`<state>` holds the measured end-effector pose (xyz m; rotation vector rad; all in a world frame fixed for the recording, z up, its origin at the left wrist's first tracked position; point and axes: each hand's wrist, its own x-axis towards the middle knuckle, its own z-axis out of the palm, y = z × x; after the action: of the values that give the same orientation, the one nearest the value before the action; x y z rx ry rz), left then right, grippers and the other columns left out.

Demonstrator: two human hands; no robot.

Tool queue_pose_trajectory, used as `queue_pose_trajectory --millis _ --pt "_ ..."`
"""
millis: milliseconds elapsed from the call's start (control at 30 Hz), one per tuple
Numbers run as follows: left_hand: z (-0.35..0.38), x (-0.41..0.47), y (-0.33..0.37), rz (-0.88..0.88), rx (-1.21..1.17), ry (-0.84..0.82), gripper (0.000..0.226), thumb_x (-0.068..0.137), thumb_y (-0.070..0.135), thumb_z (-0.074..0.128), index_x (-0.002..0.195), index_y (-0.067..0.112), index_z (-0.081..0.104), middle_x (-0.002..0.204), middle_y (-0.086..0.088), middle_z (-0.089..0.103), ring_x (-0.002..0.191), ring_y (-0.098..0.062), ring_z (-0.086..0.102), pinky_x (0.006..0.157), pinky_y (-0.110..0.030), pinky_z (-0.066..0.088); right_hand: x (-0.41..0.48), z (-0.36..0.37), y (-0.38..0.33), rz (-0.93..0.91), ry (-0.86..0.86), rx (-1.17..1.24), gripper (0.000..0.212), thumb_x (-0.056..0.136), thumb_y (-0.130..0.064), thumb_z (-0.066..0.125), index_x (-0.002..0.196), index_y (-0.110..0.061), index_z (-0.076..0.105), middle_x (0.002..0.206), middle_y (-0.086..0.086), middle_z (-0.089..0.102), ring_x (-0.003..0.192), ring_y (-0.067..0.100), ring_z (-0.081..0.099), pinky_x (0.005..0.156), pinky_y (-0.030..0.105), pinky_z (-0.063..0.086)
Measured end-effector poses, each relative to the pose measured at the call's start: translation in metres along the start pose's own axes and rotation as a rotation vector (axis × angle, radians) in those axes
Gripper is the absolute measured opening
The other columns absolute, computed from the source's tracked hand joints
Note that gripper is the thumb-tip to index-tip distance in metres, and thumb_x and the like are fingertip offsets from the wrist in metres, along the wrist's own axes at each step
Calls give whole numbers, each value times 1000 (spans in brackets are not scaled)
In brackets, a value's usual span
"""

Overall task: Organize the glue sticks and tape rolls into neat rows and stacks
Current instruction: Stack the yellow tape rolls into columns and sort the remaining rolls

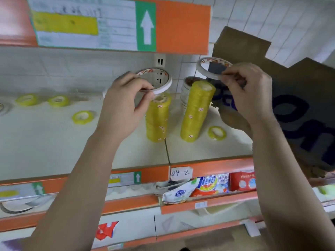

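Done so far: left yellow stack (pixel 158 118) and right yellow stack (pixel 196 111) standing side by side mid-shelf, plus a white stack (pixel 185 93) tucked right behind the right one.
Left to do: tidying four loose yellow rolls lying flat on the shelf (pixel 54 151), three off to the left (pixel 58 101) and one (pixel 217 132) just right of the stacks. No glue sticks in view, so can't say on those.
Left hand (pixel 125 105): pinching the left ring (pixel 165 86), thin and white, by its near edge, right above the left yellow stack.
Right hand (pixel 250 91): pinching the right ring (pixel 201 69), same kind, up over the white stack and in front of a cardboard box (pixel 290 105).
Ring direction: both near flat, holes facing up, tipped a bit toward the camera.
Stack axis: upright; right yellow stack leaning slightly rightward at the top, maybe just the lens.
Progress guess: about halfway, going by the loose stuff.
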<state>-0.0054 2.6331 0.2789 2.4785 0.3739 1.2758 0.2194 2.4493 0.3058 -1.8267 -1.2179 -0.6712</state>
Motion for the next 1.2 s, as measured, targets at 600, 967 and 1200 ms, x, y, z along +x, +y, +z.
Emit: queue_pose_trajectory --millis 600,967,1200 --pt "24 31 1 -8 65 30 14 91 15 65 98 5 70 97 -7 62 87 -6 56 85 -27 49 17 63 68 170 -76 218 20 86 -19 64 96 -4 72 95 10 68 85 14 60 79 25 47" --pt "51 45 16 -60 95 26 14 91 17 65 99 6 71 97 -5 61 89 -4 56 89 -30 50 14 79 94 96 -86 295 26 85 -32 63 90 -8 71 89 5 68 82 22 62 75 43 51" --pt "60 50 19 -92 112 13 13 91 17 66 99 9 71 97 -2 60 90 -9 59 90 -33 51 25 88 99 41 -121 358 12 82 -21 69 84 -10 70 84 0 65 79 14 57 75 38 49"
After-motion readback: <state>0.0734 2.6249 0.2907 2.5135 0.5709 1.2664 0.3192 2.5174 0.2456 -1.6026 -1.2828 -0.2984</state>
